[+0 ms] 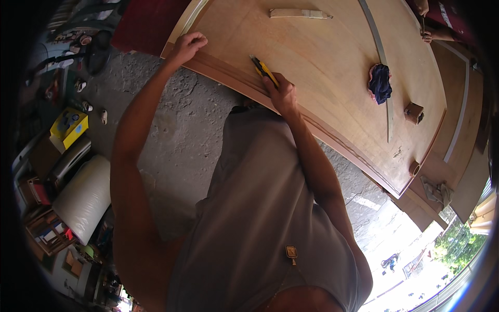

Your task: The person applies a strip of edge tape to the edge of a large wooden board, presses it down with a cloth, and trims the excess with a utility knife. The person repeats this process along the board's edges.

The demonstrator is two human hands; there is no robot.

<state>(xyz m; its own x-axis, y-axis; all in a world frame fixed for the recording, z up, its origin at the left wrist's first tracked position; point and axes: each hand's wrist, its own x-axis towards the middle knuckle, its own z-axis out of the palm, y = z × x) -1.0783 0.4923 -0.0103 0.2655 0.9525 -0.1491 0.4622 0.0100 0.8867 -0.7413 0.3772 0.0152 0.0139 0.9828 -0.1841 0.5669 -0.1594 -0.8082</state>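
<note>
My right hand (284, 93) grips a yellow and black utility knife (265, 71) over the near edge of a large plywood panel (312, 50). The knife's tip points up and left, above the panel. My left hand (190, 46) is at the panel's left corner, its fingers curled; whether it pinches anything thin is not clear. Reddish-brown edging strips (230, 81) run along the near edge, between and under my hands. A flat wooden piece (300, 14) lies farther back on the panel.
A long metal strip (375, 33), a dark bundled cloth (379, 84), a small brown box (414, 113) and a tape roll (414, 168) rest on the panel. Another person's hands (427, 36) hold a thin tool at the far edge. Rough concrete floor (175, 128) lies below; a yellow box (69, 126) stands left.
</note>
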